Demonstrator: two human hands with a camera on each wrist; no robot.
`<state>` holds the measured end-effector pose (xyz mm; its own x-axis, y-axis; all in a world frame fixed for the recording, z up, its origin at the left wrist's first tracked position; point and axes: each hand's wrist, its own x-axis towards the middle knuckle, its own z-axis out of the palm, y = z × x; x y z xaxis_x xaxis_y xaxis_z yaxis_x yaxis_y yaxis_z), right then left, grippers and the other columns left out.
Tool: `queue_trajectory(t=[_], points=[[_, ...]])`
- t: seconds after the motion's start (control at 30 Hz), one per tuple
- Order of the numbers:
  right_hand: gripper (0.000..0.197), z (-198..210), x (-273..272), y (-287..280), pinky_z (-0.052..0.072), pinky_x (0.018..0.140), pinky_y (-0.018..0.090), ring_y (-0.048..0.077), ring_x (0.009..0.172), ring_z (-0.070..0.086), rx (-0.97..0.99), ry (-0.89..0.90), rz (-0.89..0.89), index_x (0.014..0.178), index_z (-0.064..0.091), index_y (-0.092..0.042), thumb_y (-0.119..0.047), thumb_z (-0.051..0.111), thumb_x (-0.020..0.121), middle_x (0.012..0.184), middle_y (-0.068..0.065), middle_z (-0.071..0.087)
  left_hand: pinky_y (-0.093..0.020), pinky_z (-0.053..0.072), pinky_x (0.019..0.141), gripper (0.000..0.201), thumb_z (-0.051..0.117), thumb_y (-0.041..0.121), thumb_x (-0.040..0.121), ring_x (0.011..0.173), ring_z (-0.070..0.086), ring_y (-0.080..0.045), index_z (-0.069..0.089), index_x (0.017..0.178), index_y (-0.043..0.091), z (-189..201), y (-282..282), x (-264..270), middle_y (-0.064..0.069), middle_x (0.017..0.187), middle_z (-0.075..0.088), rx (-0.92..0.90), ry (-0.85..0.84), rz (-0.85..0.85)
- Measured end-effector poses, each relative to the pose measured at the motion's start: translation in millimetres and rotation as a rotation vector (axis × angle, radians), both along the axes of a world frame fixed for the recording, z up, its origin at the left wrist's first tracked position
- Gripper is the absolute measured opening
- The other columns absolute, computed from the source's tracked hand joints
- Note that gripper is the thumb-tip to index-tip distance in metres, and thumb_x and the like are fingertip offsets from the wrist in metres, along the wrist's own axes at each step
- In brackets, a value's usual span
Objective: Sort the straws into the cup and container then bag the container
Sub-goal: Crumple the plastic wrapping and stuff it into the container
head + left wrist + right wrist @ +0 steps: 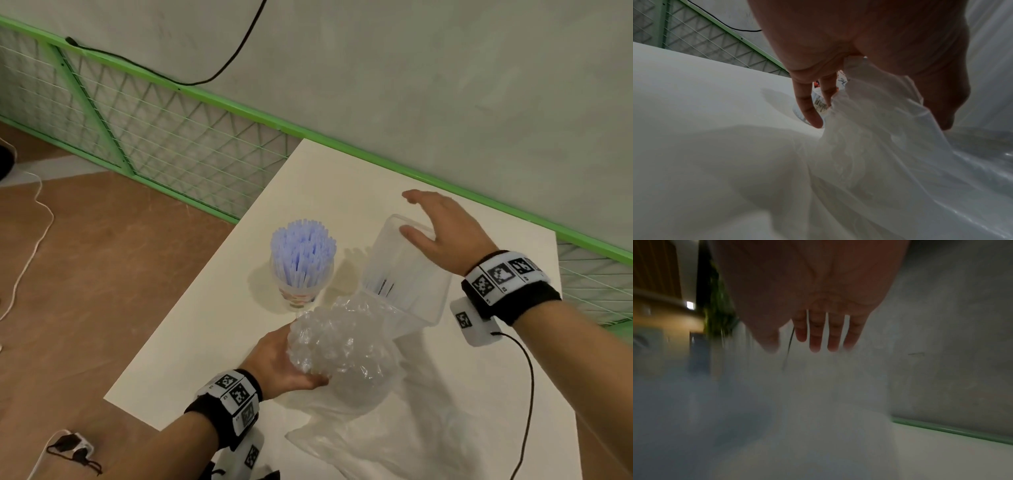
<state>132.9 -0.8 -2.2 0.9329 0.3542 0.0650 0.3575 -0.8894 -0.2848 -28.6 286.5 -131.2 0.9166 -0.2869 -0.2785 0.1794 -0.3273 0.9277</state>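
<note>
A clear cup [298, 291] packed with pale blue straws [302, 251] stands upright on the white table [342, 178]. Right of it, a clear rectangular container [409, 274] lies tilted, holding a few straws [385, 286]; its near end meets a crumpled clear plastic bag [342, 346]. My left hand [282, 363] grips the bunched bag; its fingers [807, 107] curl round the plastic [879, 154], with the cup's label behind them. My right hand [433, 219] is at the container's far end, its straight, spread fingers [824, 334] holding nothing. The right wrist view is blurred.
The bag's loose end spreads over the table's near part [394, 438]. A green mesh fence [171, 137] runs along the table's far edge against a grey wall. The table's left edge drops to a brown floor [102, 274]. A black cable [529, 377] hangs from my right wrist.
</note>
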Motion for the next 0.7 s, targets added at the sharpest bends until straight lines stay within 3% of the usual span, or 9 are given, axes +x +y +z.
queue_trajectory(t=[0.07, 0.1, 0.17, 0.23, 0.3, 0.4, 0.5, 0.7], points=[[0.038, 15.1, -28.0, 3.2, 0.048, 0.095, 0.032, 0.016, 0.106, 0.061, 0.206, -0.086, 0.005, 0.129, 0.056, -0.020, -0.011, 0.058, 0.092, 0.116, -0.002, 0.065, -0.040, 0.052, 0.096, 0.071, 0.091, 0.044, 0.052, 0.104, 0.067, -0.004, 0.063, 0.115, 0.030, -1.4, 0.5, -0.3, 0.017, 0.106, 0.072, -0.015, 0.003, 0.005], [0.039, 20.8, -45.7, 5.5, 0.051, 0.089, 0.030, 0.011, 0.096, 0.063, 0.282, -0.082, 0.018, 0.122, 0.061, -0.020, -0.001, 0.057, 0.088, 0.107, -0.005, 0.067, -0.041, 0.052, 0.096, 0.072, 0.091, 0.045, 0.051, 0.104, 0.067, -0.005, 0.064, 0.116, 0.029, -2.0, 0.8, -0.4, 0.015, 0.106, 0.072, -0.022, 0.004, 0.007], [0.046, 25.1, -82.5, 10.6, 0.051, 0.085, 0.022, 0.007, 0.093, 0.064, 0.328, -0.017, 0.079, 0.120, 0.063, -0.021, 0.007, 0.057, 0.083, 0.105, -0.009, 0.067, -0.041, 0.052, 0.096, 0.073, 0.091, 0.047, 0.051, 0.104, 0.067, -0.006, 0.064, 0.116, 0.027, -2.8, 1.2, -0.5, 0.013, 0.107, 0.072, -0.030, 0.004, 0.006], [0.053, 17.1, -112.9, 15.7, 0.044, 0.090, 0.011, -0.001, 0.103, 0.057, 0.251, 0.072, 0.160, 0.131, 0.056, -0.023, -0.001, 0.063, 0.083, 0.121, -0.014, 0.061, -0.041, 0.052, 0.096, 0.073, 0.092, 0.047, 0.050, 0.103, 0.067, -0.007, 0.065, 0.115, 0.024, -4.4, 1.8, -1.1, 0.011, 0.107, 0.073, -0.042, 0.012, 0.007], [0.063, 3.3, -132.5, 20.1, 0.029, 0.099, 0.002, -0.011, 0.116, 0.040, 0.169, 0.153, 0.212, 0.144, 0.043, -0.026, -0.014, 0.066, 0.087, 0.137, -0.018, 0.047, -0.041, 0.053, 0.095, 0.074, 0.092, 0.050, 0.049, 0.102, 0.068, -0.007, 0.065, 0.113, 0.023, -5.7, 2.4, -1.9, 0.010, 0.105, 0.073, -0.042, 0.016, 0.005], [0.070, -13.0, -145.2, 26.1, 0.015, 0.106, 0.003, -0.004, 0.131, 0.030, 0.135, 0.214, 0.223, 0.151, 0.030, -0.028, -0.026, 0.066, 0.091, 0.149, -0.015, 0.037, -0.041, 0.053, 0.094, 0.078, 0.091, 0.055, 0.046, 0.101, 0.068, -0.008, 0.065, 0.113, 0.024, -7.8, 3.7, -2.6, 0.011, 0.105, 0.073, -0.042, 0.014, 0.000], [0.066, -19.9, -149.7, 30.1, 0.016, 0.109, 0.005, 0.001, 0.137, 0.031, 0.161, 0.226, 0.188, 0.149, 0.033, -0.030, -0.030, 0.066, 0.092, 0.151, -0.013, 0.037, -0.040, 0.053, 0.095, 0.078, 0.094, 0.046, 0.047, 0.102, 0.068, -0.007, 0.064, 0.115, 0.024, -9.0, 4.3, -1.8, 0.011, 0.106, 0.073, -0.047, 0.022, 0.006], [0.042, -27.1, -154.5, 34.6, 0.036, 0.094, 0.008, 0.000, 0.111, 0.050, 0.355, 0.159, 0.118, 0.127, 0.057, -0.024, -0.025, 0.072, 0.088, 0.127, -0.009, 0.052, -0.043, 0.053, 0.096, 0.077, 0.094, 0.045, 0.049, 0.105, 0.067, -0.009, 0.063, 0.117, 0.025, -10.8, 5.4, -0.9, 0.010, 0.109, 0.072, -0.033, 0.004, -0.011]])
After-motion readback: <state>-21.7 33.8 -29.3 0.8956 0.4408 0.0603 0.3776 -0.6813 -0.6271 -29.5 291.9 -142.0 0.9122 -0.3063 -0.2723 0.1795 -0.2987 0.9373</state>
